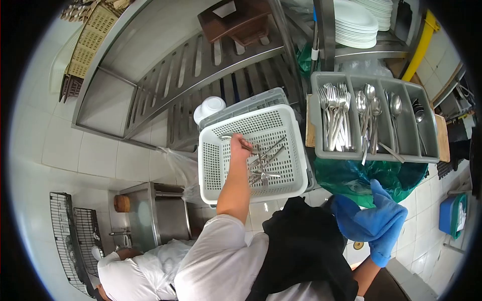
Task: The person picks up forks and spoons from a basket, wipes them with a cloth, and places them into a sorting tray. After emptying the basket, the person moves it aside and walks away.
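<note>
gripping a piece of cutlery (226, 137) inside the white basket (299, 150), the left hand (241, 145) has its fingers folded round the metal; they hide which sort it is. the arm reaches straight down over the near rim, presumably because the pieces lie low. loose cutlery (264, 176), forks among it, lies crossed on the basket's perforated floor, whose holes would let water drain off. the basket sits over a grey crate (271, 96), which probably lifts it to a handy height.

the right hand is covered by a blue cloth (371, 220), so i cannot tell whether it is spread or pinching; the cloth perhaps wraps it to put fabric between skin and metal.

beside the basket, to the right, a grey cutlery tray (346, 156) keeps forks (335, 113) apart from spoons (369, 108), likely so each kind comes to hand easily. one handle slants over its front edge. a green plastic bag (346, 175) hangs below. farther out, white plates (354, 25) are stacked on a shelf, and another person (135, 276) bends near the sink.
</note>
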### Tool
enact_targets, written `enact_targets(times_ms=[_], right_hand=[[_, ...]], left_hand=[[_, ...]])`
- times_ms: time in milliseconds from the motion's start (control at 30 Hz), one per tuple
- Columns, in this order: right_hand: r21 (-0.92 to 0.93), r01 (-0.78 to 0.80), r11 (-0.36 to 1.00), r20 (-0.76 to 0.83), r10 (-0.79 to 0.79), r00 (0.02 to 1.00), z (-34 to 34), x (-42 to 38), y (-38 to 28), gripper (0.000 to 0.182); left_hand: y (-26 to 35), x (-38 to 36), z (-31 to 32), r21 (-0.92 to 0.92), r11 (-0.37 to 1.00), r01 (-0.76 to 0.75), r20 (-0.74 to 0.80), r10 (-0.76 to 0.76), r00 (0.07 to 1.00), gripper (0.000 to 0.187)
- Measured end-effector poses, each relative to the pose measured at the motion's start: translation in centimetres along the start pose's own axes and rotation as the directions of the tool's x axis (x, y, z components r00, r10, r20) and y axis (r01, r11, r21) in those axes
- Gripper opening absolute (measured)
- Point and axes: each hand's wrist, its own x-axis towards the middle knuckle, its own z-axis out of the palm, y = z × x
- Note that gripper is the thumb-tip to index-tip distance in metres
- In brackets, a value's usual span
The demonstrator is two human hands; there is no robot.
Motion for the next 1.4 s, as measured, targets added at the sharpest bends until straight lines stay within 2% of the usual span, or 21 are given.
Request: enact_targets(times_ms=[100, 167, 200, 267, 300, 333, 400, 433, 467, 533, 733, 800, 867, 1000, 1133, 1200, 1233, 1267, 1333, 1367, 1400], right_hand=[[-0.156, 0.023, 0.988, 0.055, -0.014, 0.998, -0.1, 1.0, -2.0, 0.039], [-0.244, 0.03, 0.969, 0.096, -0.006, 0.995, 0.1, 1.3, -3.2, 0.04], [-0.267, 0.032, 0.963, 0.109, -0.002, 0.994, 0.4, 1.4, -3.5, 0.041], [-0.29, 0.035, 0.956, 0.131, 0.004, 0.991, 1.0, 1.5, -3.5, 0.041], [-0.238, 0.065, 0.969, 0.096, -0.043, 0.994, 1.6, 1.6, -2.9, 0.041], [-0.187, 0.097, 0.977, 0.056, -0.088, 0.995, 1.9, 1.6, -2.6, 0.041], [-0.195, 0.136, 0.971, 0.07, -0.125, 0.99, 2.1, 1.7, -2.6, 0.04], [-0.2, 0.169, 0.965, 0.078, -0.156, 0.985, 2.1, 1.8, -2.7, 0.04], [-0.203, 0.169, 0.965, 0.077, -0.156, 0.985, 2.2, 1.8, -2.9, 0.04], [-0.197, 0.14, 0.97, 0.094, -0.123, 0.988, 2.5, 1.6, -3.7, 0.04], [-0.319, 0.172, 0.932, 0.12, -0.14, 0.983, 2.7, 1.2, -4.8, 0.039], [-0.313, 0.165, 0.935, 0.101, -0.14, 0.985, 2.9, 1.0, -5.2, 0.04], [-0.308, 0.152, 0.939, 0.075, -0.135, 0.988, 3.0, 0.8, -5.0, 0.04], [-0.265, 0.153, 0.952, 0.052, -0.144, 0.988, 3.2, 0.4, -3.5, 0.039], [-0.287, 0.177, 0.942, 0.032, -0.175, 0.984, 2.9, 0.4, -5.3, 0.037], [-0.283, 0.141, 0.949, 0.006, -0.145, 0.989, 3.0, 0.4, -4.7, 0.038], [-0.278, 0.112, 0.954, -0.017, -0.121, 0.992, 3.1, 0.4, -4.6, 0.039], [-0.281, 0.114, 0.953, -0.012, -0.122, 0.992, 3.0, 0.4, -4.8, 0.039], [-0.266, 0.083, 0.96, 0.075, -0.066, 0.995, 2.8, 0.5, -5.4, 0.038], [-0.264, 0.095, 0.96, 0.081, -0.076, 0.994, 3.0, 0.6, -5.1, 0.038], [-0.194, 0.085, 0.977, 0.117, -0.063, 0.991, 3.1, 0.7, -4.2, 0.037]], left_hand=[[2.5, -4.5, 0.5, 0.015, 0.998, -0.057, 0.036, 0.057, 0.998, 0.025], [3.6, -5.8, -0.6, 0.401, 0.853, -0.333, 0.422, 0.151, 0.894, 0.031], [4.0, -7.0, -0.6, 0.403, 0.852, -0.333, 0.412, 0.155, 0.898, 0.031], [4.6, -9.8, -0.3, 0.812, 0.326, -0.485, 0.528, -0.055, 0.847, 0.033], [4.3, -10.6, -0.4, 0.846, 0.027, -0.533, 0.533, -0.09, 0.841, 0.029], [3.7, -10.2, -1.1, 0.849, 0.031, -0.528, 0.529, -0.085, 0.845, 0.029], [2.4, -9.2, -2.6, 0.441, -0.43, -0.788, 0.772, -0.266, 0.577, 0.022], [1.9, -9.4, -2.8, 0.395, -0.533, -0.748, 0.748, -0.287, 0.599, 0.026], [1.4, -8.7, -3.1, 0.395, -0.531, -0.75, 0.748, -0.287, 0.598, 0.026], [0.2, -7.1, -4.2, 0.097, -0.672, -0.734, 0.763, -0.423, 0.488, 0.029], [-0.8, -5.9, -3.8, -0.011, -0.675, -0.738, 0.694, -0.536, 0.48, 0.018], [-1.5, -5.4, -4.5, -0.108, -0.565, -0.818, 0.779, -0.56, 0.284, 0.02], [-2.6, -6.2, -4.3, -0.09, -0.547, -0.832, 0.738, -0.598, 0.314, 0.026], [-4.1, -5.2, -4.6, -0.118, -0.522, -0.845, 0.799, -0.555, 0.232, 0.025], [-1.7, -7.5, -1.9, 0.062, -0.43, -0.901, 0.873, -0.414, 0.258, 0.024], [-0.7, -7.9, -0.9, 0.116, -0.342, -0.933, 0.992, -0.007, 0.127, 0.026], [0.3, -7.4, -0.7, 0.222, -0.358, -0.907, 0.968, -0.031, 0.249, 0.028], [0.3, -7.5, -0.7, 0.227, -0.356, -0.907, 0.967, -0.028, 0.253, 0.028], [1.2, -10.5, 1.0, 0.685, -0.091, -0.723, 0.704, -0.172, 0.689, 0.034], [1.4, -12.2, 1.7, 0.685, -0.201, -0.7, 0.643, -0.283, 0.711, 0.047], [0.1, -11.8, 0.7, 0.688, -0.2, -0.697, 0.644, -0.273, 0.715, 0.047]])
